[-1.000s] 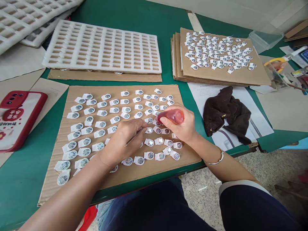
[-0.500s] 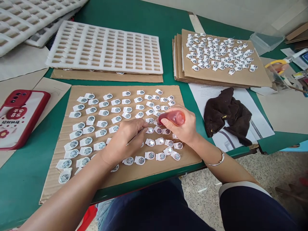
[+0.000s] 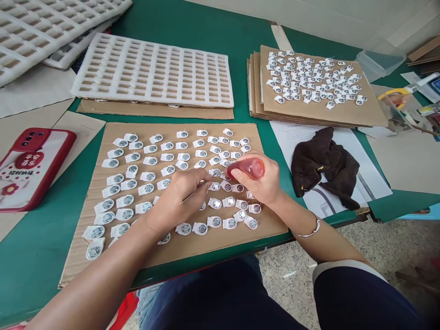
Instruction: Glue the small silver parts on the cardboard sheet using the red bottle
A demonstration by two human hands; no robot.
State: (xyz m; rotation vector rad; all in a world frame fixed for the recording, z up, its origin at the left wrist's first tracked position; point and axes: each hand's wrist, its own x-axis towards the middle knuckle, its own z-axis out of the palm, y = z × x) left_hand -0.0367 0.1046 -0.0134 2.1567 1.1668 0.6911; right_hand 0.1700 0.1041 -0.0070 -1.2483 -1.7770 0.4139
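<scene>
Near the bench's (image 3: 240, 32) front edge, the left hand (image 3: 173, 195) is pinching a thin metal tool (image 3: 192, 192) near a white-tabbed disc (image 3: 216, 173) on the cardboard's (image 3: 206, 244) right half; the right hand (image 3: 271, 183) is clamping a red squeeze bottle (image 3: 252, 167) close by, its flow unclear.

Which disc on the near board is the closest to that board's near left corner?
The lowest disc at the left of the near board. Its tab points away from the person, while the next disc has its tab pointing left.
</scene>
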